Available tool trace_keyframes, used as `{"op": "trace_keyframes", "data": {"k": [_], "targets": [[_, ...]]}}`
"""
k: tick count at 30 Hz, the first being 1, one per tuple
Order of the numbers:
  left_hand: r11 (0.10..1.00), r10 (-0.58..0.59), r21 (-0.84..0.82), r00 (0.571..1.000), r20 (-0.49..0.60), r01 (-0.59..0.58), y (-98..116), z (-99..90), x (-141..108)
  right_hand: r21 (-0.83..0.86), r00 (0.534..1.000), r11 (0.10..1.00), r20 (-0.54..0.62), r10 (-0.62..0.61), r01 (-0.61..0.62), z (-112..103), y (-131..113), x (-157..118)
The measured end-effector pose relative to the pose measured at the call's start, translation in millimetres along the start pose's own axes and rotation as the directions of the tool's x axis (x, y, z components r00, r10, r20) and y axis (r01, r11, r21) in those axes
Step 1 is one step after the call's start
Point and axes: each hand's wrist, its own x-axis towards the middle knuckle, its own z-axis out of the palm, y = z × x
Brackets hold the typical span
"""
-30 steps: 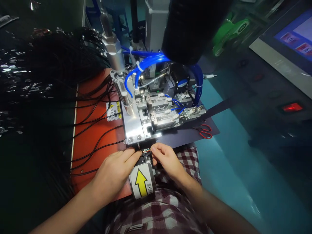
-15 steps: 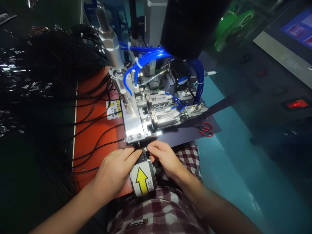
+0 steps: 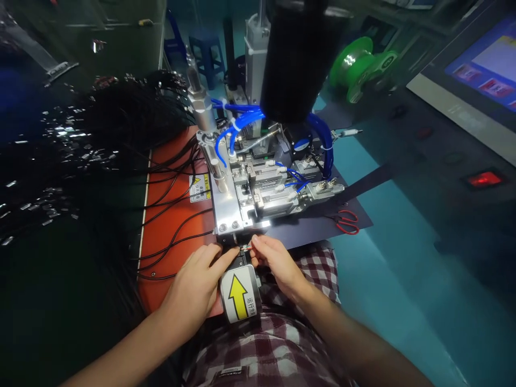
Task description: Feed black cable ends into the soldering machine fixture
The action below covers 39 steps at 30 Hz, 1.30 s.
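My left hand lies at the front edge of the machine, its fingers bent and its thumb reaching to a small bright piece with thin coloured wire ends. My right hand pinches the right side of these wire ends between thumb and forefinger. What the left fingertips grip is hidden. Just below the fingertips sits a round black housing with a white label and a yellow arrow. Above them is the machine's shiny metal plate. Black cables run in from the left across the orange-red tabletop.
A large bundle of black cables with shiny ends hangs at the left. Red-handled scissors lie on the dark plate at the right. Blue air tubes arch over the metal cylinders. A green spool and a screen stand behind.
The view has shifted, so the machine appears slightly lower and farther right. My right hand has drawn slightly away from the left thumb, and more of the coloured wire ends shows between them.
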Motion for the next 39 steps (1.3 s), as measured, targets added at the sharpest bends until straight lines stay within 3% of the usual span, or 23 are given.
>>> {"op": "trace_keyframes", "data": {"k": [4,10,13,22,26,29,34,39], "targets": [[1.0,0.013,-0.017,1.0,0.015,-0.013,5,-1.3,5,-0.029,0.999,0.999,-0.016,-0.033,0.033,-1,4,3],[0.996,0.092,0.019,0.989,-0.115,-0.09,3,4.9,11,-0.222,0.986,0.964,-0.045,-0.159,0.146,-1,7,4],[0.994,0.106,0.009,0.988,-0.109,-0.105,0,8.6,9,-0.249,0.985,0.958,-0.058,-0.162,0.143,1,8,3],[0.999,0.017,-0.042,1.0,0.002,-0.017,1,13.0,6,-0.274,0.948,0.919,-0.063,-0.311,0.283,4,27,3],[0.994,-0.026,-0.105,0.996,-0.084,0.017,1,12.1,5,-0.258,0.959,0.931,-0.044,-0.279,0.259,4,23,3],[0.983,-0.118,-0.158,0.98,-0.16,0.093,0,10.9,-11,-0.258,0.963,0.933,-0.033,-0.269,0.252,3,20,3],[0.966,-0.254,0.027,0.961,-0.111,0.259,1,13.1,-52,-0.257,0.965,0.935,-0.027,-0.259,0.244,3,19,2],[0.931,-0.207,0.274,0.966,-0.153,0.243,8,19.3,-64,-0.256,0.966,0.934,-0.011,-0.259,0.248,2,20,2]]}}
